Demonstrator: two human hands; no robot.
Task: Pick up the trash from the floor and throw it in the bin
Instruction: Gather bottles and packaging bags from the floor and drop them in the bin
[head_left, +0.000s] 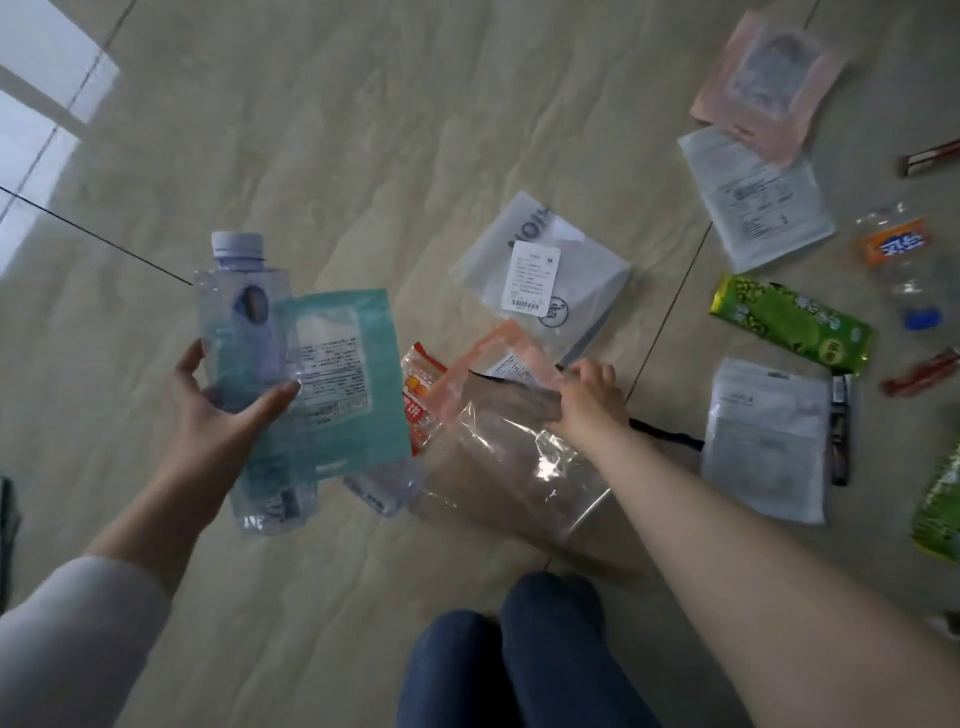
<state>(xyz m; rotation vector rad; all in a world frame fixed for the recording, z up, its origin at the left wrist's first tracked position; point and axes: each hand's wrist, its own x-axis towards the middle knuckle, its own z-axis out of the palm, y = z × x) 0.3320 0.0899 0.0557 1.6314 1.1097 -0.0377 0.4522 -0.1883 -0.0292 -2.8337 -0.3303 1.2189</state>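
Head view | my left hand (218, 410) has its grip closed around a clear bottle (244, 332) and a teal packet (343, 384), held above the floor (363, 130) | my right hand (589, 400) pinches a clear plastic bag (498, 467) lying on the floor | more wrappers lie scattered at right, a green one (789, 325) among them

The left hand (218, 410) held a bottle (244, 364) and a packet (343, 384) above the floor (363, 130). To their right the right hand (589, 397) gripped a plastic bag (498, 467). Behind it lay a mailer bag (545, 265); further right, wrappers (789, 325) and pouches (763, 441).
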